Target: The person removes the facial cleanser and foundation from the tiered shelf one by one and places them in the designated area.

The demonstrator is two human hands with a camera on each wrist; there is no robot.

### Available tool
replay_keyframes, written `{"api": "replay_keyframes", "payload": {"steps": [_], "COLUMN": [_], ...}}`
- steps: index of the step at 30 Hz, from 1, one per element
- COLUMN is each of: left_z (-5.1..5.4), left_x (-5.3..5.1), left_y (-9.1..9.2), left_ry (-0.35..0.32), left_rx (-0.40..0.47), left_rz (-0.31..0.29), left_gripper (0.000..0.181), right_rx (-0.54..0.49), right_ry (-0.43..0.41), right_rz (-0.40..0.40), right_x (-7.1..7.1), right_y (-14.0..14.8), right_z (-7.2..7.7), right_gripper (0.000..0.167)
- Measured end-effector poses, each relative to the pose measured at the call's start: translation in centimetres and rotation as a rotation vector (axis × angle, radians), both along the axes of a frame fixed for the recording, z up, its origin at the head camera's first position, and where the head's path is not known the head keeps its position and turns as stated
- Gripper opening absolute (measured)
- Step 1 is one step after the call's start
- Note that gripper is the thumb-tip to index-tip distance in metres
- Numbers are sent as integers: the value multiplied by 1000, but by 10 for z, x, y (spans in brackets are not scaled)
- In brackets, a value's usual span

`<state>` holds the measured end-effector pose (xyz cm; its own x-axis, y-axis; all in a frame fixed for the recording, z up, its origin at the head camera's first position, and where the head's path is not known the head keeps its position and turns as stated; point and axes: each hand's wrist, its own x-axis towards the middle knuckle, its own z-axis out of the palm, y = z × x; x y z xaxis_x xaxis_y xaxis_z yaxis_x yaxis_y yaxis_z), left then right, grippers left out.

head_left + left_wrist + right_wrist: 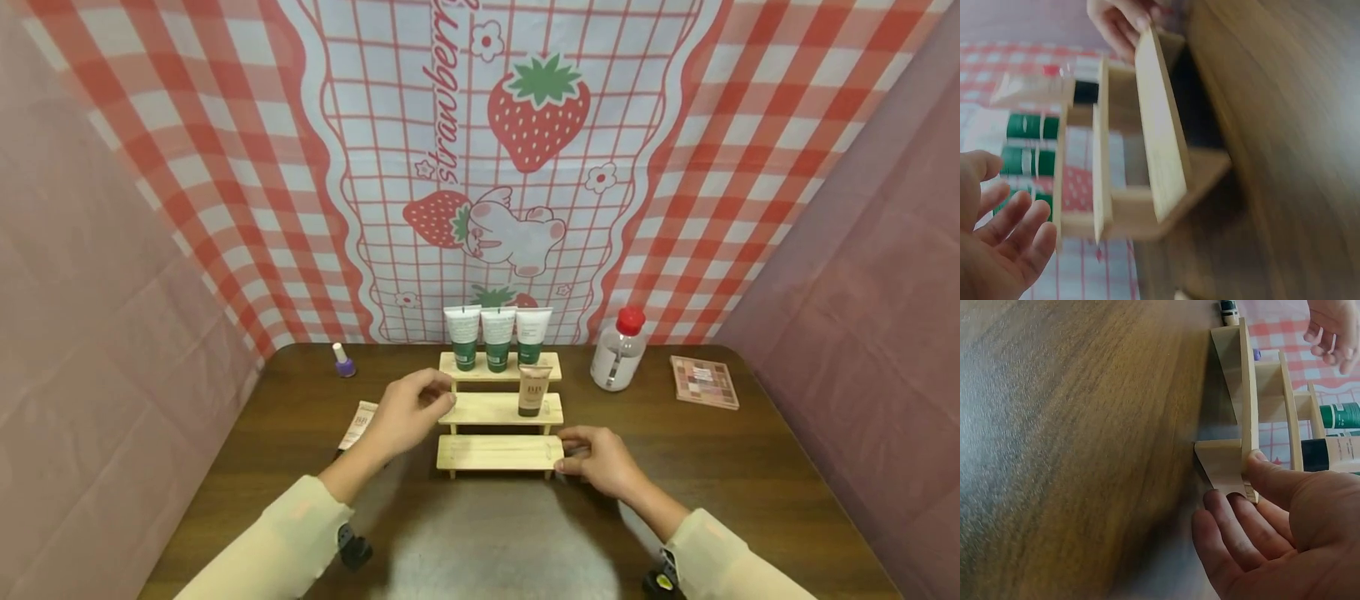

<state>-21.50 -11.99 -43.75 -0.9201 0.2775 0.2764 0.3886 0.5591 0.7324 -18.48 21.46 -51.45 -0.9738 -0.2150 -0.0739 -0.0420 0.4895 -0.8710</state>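
Observation:
A three-step wooden display stand stands on the table. Its lowest step's right end is pinched between the thumb and fingers of my right hand; the right wrist view shows the thumb on top of the board. My left hand hovers by the stand's left side, fingers loosely bent and holding nothing, as the left wrist view also shows. Three green-and-white tubes stand in a row on the top step. One beige BB cream tube is upright at the right of the middle step.
Another beige tube lies left of the stand, partly behind my left forearm. A purple nail polish bottle is at the back left. To the right are a clear bottle with a red cap and an eyeshadow palette. A strawberry-print cloth hangs behind.

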Motion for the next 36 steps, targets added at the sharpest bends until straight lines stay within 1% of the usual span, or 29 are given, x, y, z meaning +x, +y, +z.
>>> {"api": "replay_keyframes", "payload": {"steps": [2, 6, 9, 11, 14, 20, 29, 33, 36], "left_z": [2, 2, 2, 1, -1, -5, -7, -7, -7], "left_x": [0, 0, -2, -3, -5, -12, -16, -17, -18], "left_y": [14, 37, 50, 59, 70, 86, 96, 100, 102], "left_ry": [-23, -95, -155, -180, -202, -194, -187, -178, -170], "left_rx": [18, 59, 84, 87, 85, 87, 39, 24, 14], "left_rz": [-43, -102, -132, -151, -160, -152, -146, -139, -134], "left_gripper": [25, 35, 43, 46, 49, 50, 47, 41, 32], "right_rx": [-18, -45, -54, -56, -47, -35, -28, -21, -17], "right_ry": [-18, -37, -43, -45, -43, -31, -36, -41, -46], "right_rz": [-3, 6, 13, 13, 11, 17, 9, 1, 2], "right_x": [0, 1, 1, 1, 0, -2, -1, 0, 0], "right_y": [1, 3, 3, 3, 4, 3, 1, 1, 1], "right_z": [-1, -2, -3, -2, -2, 0, 1, 0, 0], "right_gripper": [48, 50, 50, 50, 49, 48, 48, 47, 47]}}
